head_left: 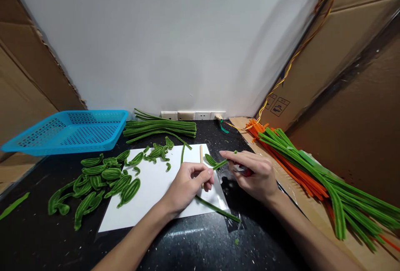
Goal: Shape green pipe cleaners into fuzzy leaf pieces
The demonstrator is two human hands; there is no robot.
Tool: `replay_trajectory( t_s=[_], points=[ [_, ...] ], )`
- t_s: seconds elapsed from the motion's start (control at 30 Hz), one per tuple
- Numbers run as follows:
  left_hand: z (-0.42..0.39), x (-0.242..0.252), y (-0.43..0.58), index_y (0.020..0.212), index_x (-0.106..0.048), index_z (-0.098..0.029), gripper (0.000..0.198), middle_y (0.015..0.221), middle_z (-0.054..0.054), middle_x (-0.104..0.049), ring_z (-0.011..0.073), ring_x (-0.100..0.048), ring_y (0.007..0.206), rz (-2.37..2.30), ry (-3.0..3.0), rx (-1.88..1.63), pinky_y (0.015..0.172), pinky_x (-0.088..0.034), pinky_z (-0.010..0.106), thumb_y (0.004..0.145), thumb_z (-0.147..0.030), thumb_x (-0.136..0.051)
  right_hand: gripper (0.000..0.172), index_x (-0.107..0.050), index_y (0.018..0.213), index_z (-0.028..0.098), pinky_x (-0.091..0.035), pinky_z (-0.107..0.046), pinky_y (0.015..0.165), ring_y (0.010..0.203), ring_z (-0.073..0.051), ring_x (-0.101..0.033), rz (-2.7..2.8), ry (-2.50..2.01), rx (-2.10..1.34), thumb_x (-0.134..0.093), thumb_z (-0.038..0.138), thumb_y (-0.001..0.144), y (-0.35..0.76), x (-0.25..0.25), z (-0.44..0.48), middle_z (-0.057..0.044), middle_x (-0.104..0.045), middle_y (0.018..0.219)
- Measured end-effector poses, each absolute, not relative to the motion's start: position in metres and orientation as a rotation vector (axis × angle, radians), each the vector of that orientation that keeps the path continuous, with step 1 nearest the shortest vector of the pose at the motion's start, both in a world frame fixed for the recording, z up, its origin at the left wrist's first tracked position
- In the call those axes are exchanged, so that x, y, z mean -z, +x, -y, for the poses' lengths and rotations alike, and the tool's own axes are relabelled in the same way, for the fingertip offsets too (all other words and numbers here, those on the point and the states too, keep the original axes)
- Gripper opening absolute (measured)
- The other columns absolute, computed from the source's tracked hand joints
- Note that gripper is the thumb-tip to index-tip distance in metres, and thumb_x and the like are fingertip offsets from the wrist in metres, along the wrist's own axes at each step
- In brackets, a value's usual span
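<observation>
My left hand (192, 182) is closed in a pinch on a green pipe cleaner (221, 164), whose other end reaches my right hand (254, 174). In my right hand, its fingers curled, is a red-handled tool (246, 171), mostly hidden, so its kind is unclear. A wooden stick (201, 153) passes behind my left fingers; I cannot tell whether they touch it. Between the hands lies a green leaf shape (210, 160) made of pipe cleaner. Another pipe cleaner (218, 209) extends from below my left hand across the white paper (150, 204).
Many bent green leaf pieces (111, 174) lie to the left, partly on the paper. Behind them are a blue basket (117, 137) and a green pipe cleaner bundle (162, 128). Green bundles (325, 179) and orange ones (300, 175) lie on cardboard at right. Sockets (203, 115) line the wall.
</observation>
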State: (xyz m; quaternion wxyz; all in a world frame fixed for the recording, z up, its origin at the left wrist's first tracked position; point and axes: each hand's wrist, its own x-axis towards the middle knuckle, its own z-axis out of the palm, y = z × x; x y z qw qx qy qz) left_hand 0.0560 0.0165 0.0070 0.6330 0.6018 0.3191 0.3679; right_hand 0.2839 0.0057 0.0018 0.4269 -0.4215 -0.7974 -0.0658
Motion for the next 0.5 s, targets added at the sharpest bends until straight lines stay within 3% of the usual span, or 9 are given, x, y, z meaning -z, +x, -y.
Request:
replay_trajectory(
  t_s=[0.2, 0.37, 0.5],
  points=[
    [-0.019, -0.005, 0.053, 0.066, -0.065, -0.014, 0.035, 0.064, 0.003, -0.061, 0.0141, -0.056, 0.064, -0.736, 1.355, -0.861, 0.068, -0.045, 0.027, 0.092, -0.036, -0.062, 0.031, -0.084, 0.110, 0.021, -0.053, -0.031, 0.066, 0.067, -0.020, -0.071, 1.804, -1.318, 0.253, -0.064, 0.019, 0.086, 0.297, -0.002, -0.013, -0.006, -0.082, 0.089],
    [-0.022, -0.006, 0.051, 0.070, -0.069, -0.013, 0.036, 0.065, 0.004, -0.063, 0.0131, -0.057, 0.063, -0.711, 1.314, -0.911, 0.067, -0.045, 0.027, 0.095, -0.038, -0.062, 0.031, -0.086, 0.105, 0.021, -0.038, -0.029, 0.053, 0.047, -0.014, -0.047, 1.447, -1.630, 0.222, -0.063, 0.032, 0.086, 0.301, -0.007, -0.017, 0.000, -0.064, 0.058],
    [-0.024, -0.004, 0.052, 0.082, -0.076, -0.011, 0.034, 0.075, 0.006, -0.069, 0.0124, -0.059, 0.061, -0.746, 1.284, -0.982, 0.062, -0.045, 0.026, 0.092, -0.043, -0.070, 0.035, -0.086, 0.107, 0.019, -0.031, -0.028, 0.051, 0.047, -0.012, -0.033, 1.375, -1.658, 0.126, -0.062, 0.035, 0.086, 0.298, -0.014, -0.017, 0.004, -0.046, 0.052]
  ],
)
